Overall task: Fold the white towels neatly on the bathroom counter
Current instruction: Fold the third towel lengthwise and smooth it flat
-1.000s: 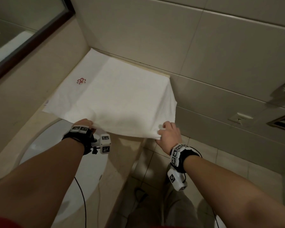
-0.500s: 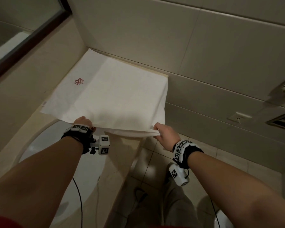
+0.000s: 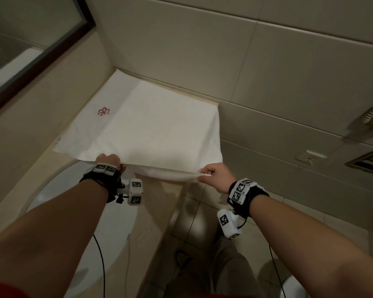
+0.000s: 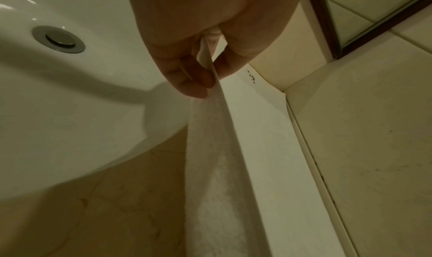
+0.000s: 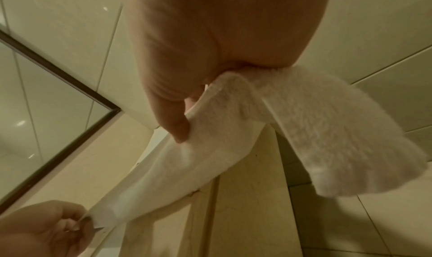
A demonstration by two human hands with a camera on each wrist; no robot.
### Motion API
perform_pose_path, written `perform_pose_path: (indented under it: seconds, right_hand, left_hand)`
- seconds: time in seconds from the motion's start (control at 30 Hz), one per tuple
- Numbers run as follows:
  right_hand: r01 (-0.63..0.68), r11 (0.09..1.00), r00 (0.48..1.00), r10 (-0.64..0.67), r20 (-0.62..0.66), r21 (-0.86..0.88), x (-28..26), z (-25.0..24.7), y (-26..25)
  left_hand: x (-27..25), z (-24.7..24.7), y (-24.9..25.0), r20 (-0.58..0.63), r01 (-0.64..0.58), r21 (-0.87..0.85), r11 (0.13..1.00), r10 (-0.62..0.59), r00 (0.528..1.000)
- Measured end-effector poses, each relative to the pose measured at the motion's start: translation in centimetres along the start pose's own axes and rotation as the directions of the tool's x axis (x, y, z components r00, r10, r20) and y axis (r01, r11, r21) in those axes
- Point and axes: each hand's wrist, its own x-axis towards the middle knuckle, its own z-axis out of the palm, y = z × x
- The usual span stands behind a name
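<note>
Two hands on one white towel (image 3: pixel 142 134), and from the head view both are clamped along its near edge! The left hand (image 3: pixel 109 161) grips the near-left part of the hem, knuckles up, over the rim of the sink (image 3: pixel 58 190). The right hand (image 3: pixel 213 176) pinches the near-right corner out past the end of the counter (image 3: pixel 157 211), above the floor tiles. The near hem hangs lifted between them while the rest of the towel lies spread on the counter, reaching the wall tiles (image 3: pixel 267 87), a small red emblem (image 3: pixel 103 111) showing near the mirror (image 3: pixel 19 46) side.

Down to the left wrist view: thumb and fingers (image 4: pixel 189 78) pressed together on a thin hem of the towel (image 4: pixel 245 150), a tight pinch, cloth running away toward the corner of the wall. The sink (image 4: pixel 81 104) sits right beside it, its bowl holding only the metal drain (image 4: pixel 58 39).

Right wrist view now: the thumb (image 5: pixel 173 116) presses the towel (image 5: pixel 198 159) against curled fingers hidden behind the cloth, and a fluffy corner flops loose to the right. The left hand (image 5: pixel 44 229) shows bottom left, pinching the same edge.
</note>
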Motion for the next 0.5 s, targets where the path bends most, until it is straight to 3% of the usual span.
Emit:
perform_pose_path:
  seconds: [0.23,0.5]
  right_hand:
    - [-0.031,0.994,0.999,0.032,-0.012,0.101,0.9,-1.5,-1.1]
    - [-0.008,1.000,1.000,0.008,-0.013,-0.025,4.2,-4.3,-1.3]
  left_hand:
    - [-0.6,-3.3,0.9,-0.021,0.040,0.056,0.998,-0.039,0.999]
    - [1.2,-8.2,3.2,0.045,0.105,0.018,0.994,-0.105,0.993]
